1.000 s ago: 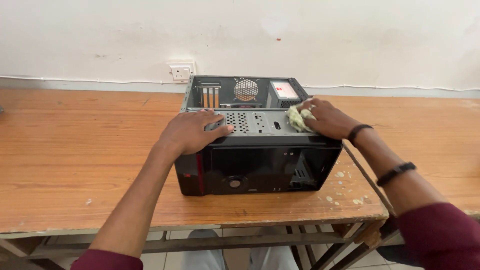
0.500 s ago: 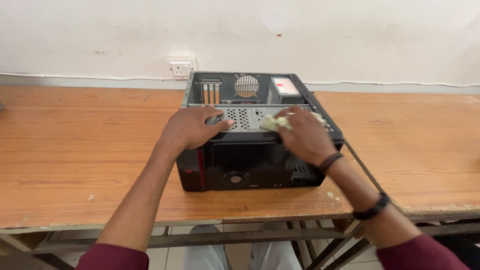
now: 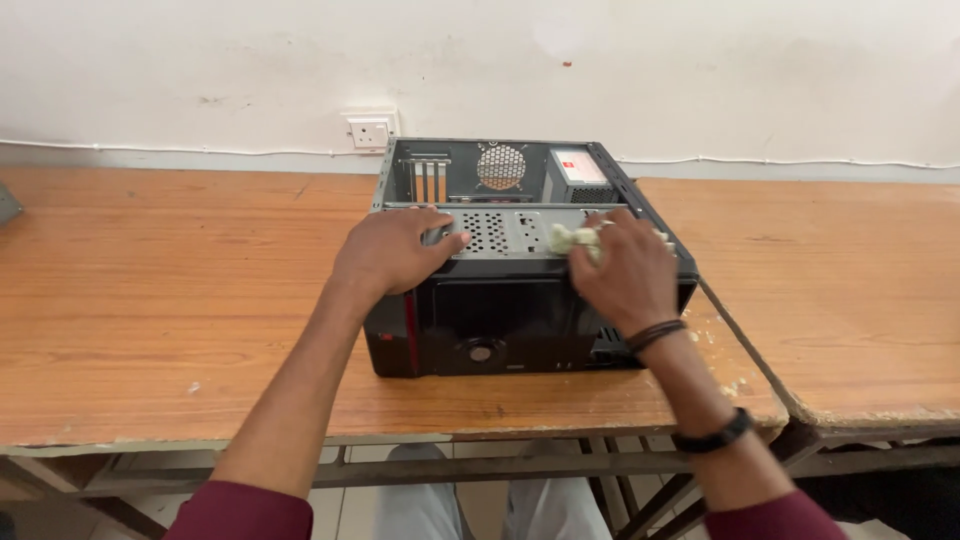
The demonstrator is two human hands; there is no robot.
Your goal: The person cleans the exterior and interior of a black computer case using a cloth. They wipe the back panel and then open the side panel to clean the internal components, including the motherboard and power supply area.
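On desk, open computer case [image 3: 520, 300], right hand [image 3: 625, 270] gripping cloth [image 3: 575, 240]

Black computer case [image 3: 520, 320], pale-green cloth [image 3: 574, 240], orange-brown table [image 3: 150, 300].

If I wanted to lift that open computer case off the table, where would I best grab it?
Probably by the two long side walls of the computer case, one hand from the left and one from the right. It lies flat on the wooden table with its top open, so the metal rims look thin to grip. The left hand rests on the drive cage; the right hand presses a cloth there.
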